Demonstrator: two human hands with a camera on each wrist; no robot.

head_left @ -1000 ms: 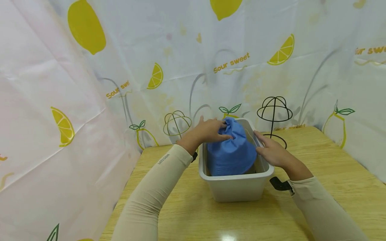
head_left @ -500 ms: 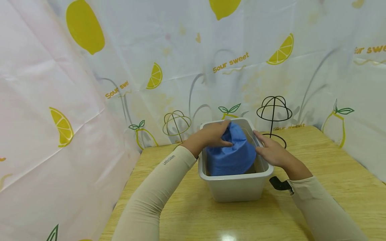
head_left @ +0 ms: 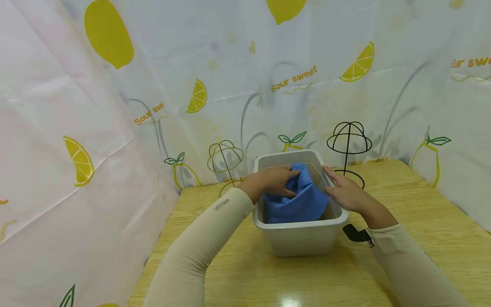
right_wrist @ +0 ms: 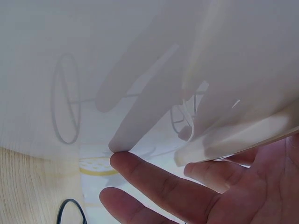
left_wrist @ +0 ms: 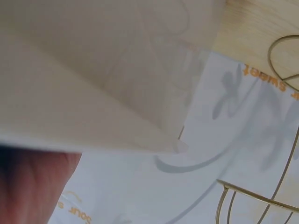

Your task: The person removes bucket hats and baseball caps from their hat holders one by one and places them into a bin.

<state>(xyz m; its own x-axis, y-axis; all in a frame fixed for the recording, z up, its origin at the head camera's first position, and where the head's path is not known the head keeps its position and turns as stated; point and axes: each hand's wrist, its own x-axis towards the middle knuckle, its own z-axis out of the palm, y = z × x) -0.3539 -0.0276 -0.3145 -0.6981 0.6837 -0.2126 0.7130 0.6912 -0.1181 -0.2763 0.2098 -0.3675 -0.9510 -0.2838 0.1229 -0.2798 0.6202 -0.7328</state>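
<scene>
In the head view a blue cloth hat [head_left: 301, 209], its brim spread and its crown bunched, lies inside a white plastic bin [head_left: 301, 238]. My left hand [head_left: 271, 181] reaches over the bin's left rim and holds the hat's crown, thumb and fingers around a fold of cloth. My right hand [head_left: 348, 194] grips the bin's right rim. In the right wrist view, fingers [right_wrist: 163, 186] of that hand lie along the bin's glossy outer wall [right_wrist: 140, 70]. The left wrist view shows mostly the bin's pale wall [left_wrist: 93, 93], with part of the left hand [left_wrist: 37, 186] beneath it.
A gold wire hat stand [head_left: 225, 160] stands behind the bin to the left, and a black wire hat stand [head_left: 349, 145] to the right. The wooden table [head_left: 238, 273] ends at a lemon-print curtain [head_left: 238, 55] at the back and sides.
My left hand has moved down and deeper into the bin, and the hat's crown has sunk with it below the back rim. The right hand stays at the rim.
</scene>
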